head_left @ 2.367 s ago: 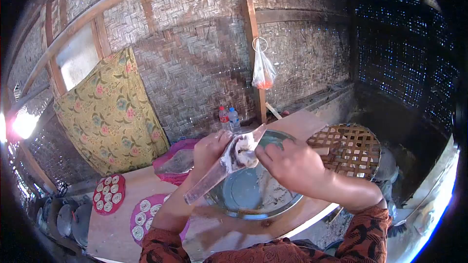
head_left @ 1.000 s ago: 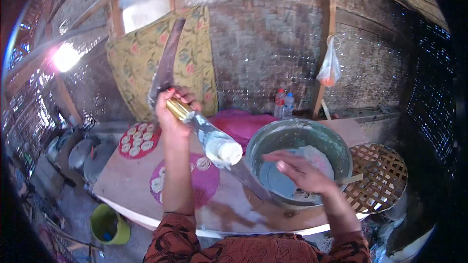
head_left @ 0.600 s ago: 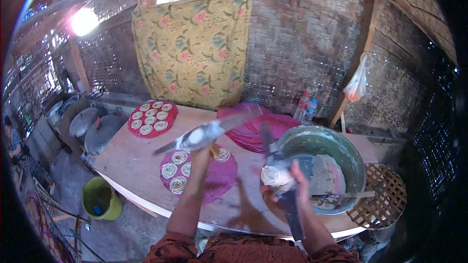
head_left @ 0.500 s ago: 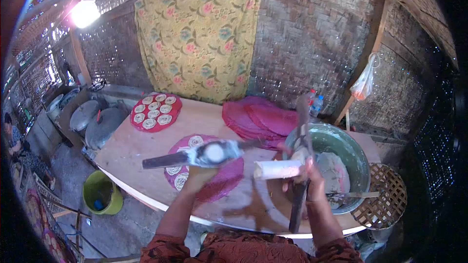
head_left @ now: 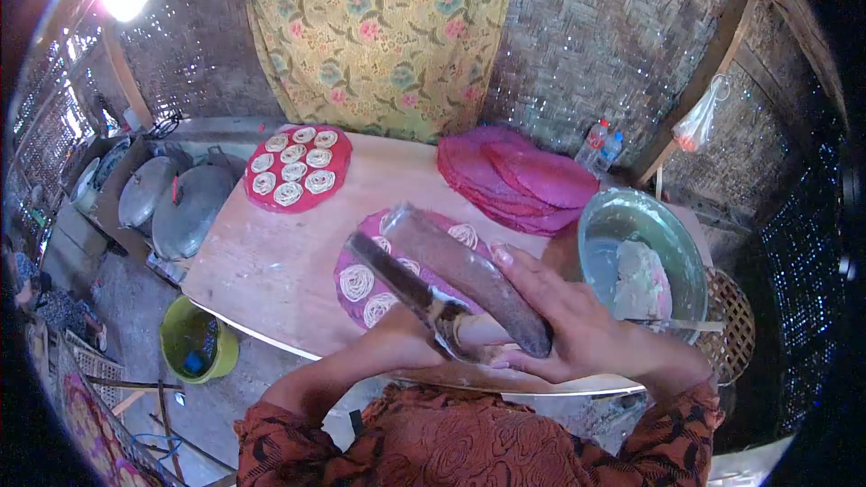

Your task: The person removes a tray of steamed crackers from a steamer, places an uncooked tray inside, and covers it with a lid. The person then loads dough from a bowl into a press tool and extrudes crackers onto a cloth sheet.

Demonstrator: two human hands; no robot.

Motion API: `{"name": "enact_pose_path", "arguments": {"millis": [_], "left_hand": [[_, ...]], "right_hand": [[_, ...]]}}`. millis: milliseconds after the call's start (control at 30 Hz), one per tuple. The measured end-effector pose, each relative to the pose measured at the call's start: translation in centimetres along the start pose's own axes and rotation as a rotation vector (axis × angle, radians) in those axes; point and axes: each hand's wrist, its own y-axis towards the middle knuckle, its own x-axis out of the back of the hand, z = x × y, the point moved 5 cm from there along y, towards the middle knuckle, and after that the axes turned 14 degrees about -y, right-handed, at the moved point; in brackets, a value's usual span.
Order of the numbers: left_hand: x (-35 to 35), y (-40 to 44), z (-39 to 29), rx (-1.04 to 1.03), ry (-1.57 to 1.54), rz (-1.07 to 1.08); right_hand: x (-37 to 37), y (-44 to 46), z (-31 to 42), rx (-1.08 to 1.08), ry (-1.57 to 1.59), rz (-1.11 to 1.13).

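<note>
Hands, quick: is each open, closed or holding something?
Left hand: at the lower bar, partly hidden; grip cannot be told.
Right hand: holding the upper bar.

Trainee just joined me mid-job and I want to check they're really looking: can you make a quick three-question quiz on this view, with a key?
1. Multiple choice: the pale pieces on the red round mat are
A) flat squares
B) round coils
C) straight sticks

2. True or false: the yellow-green bucket stands on the floor, not on the table.

3. Short answer: which of the person's hands is against the near end of the upper wooden bar?

Key:
1. B
2. True
3. The right hand
</note>
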Motion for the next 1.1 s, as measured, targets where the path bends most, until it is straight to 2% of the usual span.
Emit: {"name": "enact_pose_path", "arguments": {"millis": [33, 133, 200, 267, 300, 333, 367, 433, 467, 533, 567, 600, 633, 700, 800, 867, 900, 933, 1000, 1033, 1067, 1100], "left_hand": [[0.0, -0.1, -0.3, 0.007, -0.009, 0.006], [-1.1, -0.4, -1.8, -0.111, 0.061, 0.219], [-1.4, -1.0, 0.4, -0.069, 0.0, 0.244], [-1.5, -1.3, 2.3, 0.082, -0.047, 0.266], [-1.1, -1.9, 3.1, 0.16, -0.185, 0.207], [-1.0, -2.1, 4.3, 0.164, -0.191, 0.198], [-0.7, -1.9, 5.6, 0.107, -0.182, 0.172], [2.0, -1.0, 2.6, 0.373, -0.146, 0.343], [3.1, -0.7, 2.0, 0.365, -0.149, 0.334], [5.5, 0.6, 0.4, 0.159, -0.367, 0.211], [6.1, 1.3, 0.4, 0.248, -0.137, 0.38], [6.8, 3.5, -1.1, -0.054, -0.564, 0.216], [7.9, 5.3, -2.1, -0.178, -0.701, 0.149], [9.1, 8.7, -2.8, -0.269, -1.132, 0.022], [9.1, 11.8, -2.6, -0.362, -1.49, 0.221], [9.0, 13.4, -0.7, -0.204, -1.477, 0.095], [9.7, 13.9, 1.3, -0.141, -1.373, 0.062], [10.2, 13.9, 3.4, -0.012, -1.504, -0.003], [10.4, 12.9, 8.7, 0.106, -1.751, -0.063], [10.2, 12.0, 12.4, 0.121, -1.835, -0.114], [9.7, 10.9, 16.2, 0.134, -1.916, -0.166], [9.2, 9.6, 19.1, 0.138, -1.969, -0.245]], "right_hand": [[-0.8, 0.3, 0.2, -0.038, 0.05, 0.026], [-3.7, 0.7, 0.2, -0.122, 0.131, 0.091], [-5.2, 0.8, 0.0, -0.215, 0.18, 0.1], [-6.2, 0.8, -0.1, -0.234, 0.237, 0.059], [-6.6, 0.6, -0.4, -0.252, 0.294, 0.013], [-7.2, -0.1, -0.8, -0.248, 0.297, 0.022], [-8.5, -1.5, -2.1, -0.396, 0.712, 0.118], [-11.2, -6.9, -5.2, -0.516, 1.184, 0.641], [-12.3, -8.8, -5.7, -0.533, 1.373, 0.772], [-14.9, -9.8, -5.7, -0.524, 1.701, 0.697], [-16.0, -9.7, -6.0, -0.517, 1.816, 0.645], [-16.9, -9.2, -6.1, -0.499, 1.905, 0.617], [-17.8, -8.9, -5.9, -0.469, 1.987, 0.58], [-18.9, -8.5, -5.5, -0.403, 2.1, 0.522], [-19.2, -8.2, -5.3, -0.337, 2.159, 0.49], [-18.6, -7.9, -5.5, -0.325, 2.147, 0.493], [-18.3, -7.7, -5.8, -0.327, 2.122, 0.497], [-18.2, -7.8, -5.9, -0.337, 2.11, 0.503], [-18.4, -7.8, -6.3, -0.409, 2.065, 0.514], [-19.2, -7.8, -6.8, -0.551, 2.045, 0.521], [-19.3, -7.1, -6.9, -0.559, 2.049, 0.508], [-19.9, -6.5, -6.9, -0.699, 1.961, 0.573]]}}
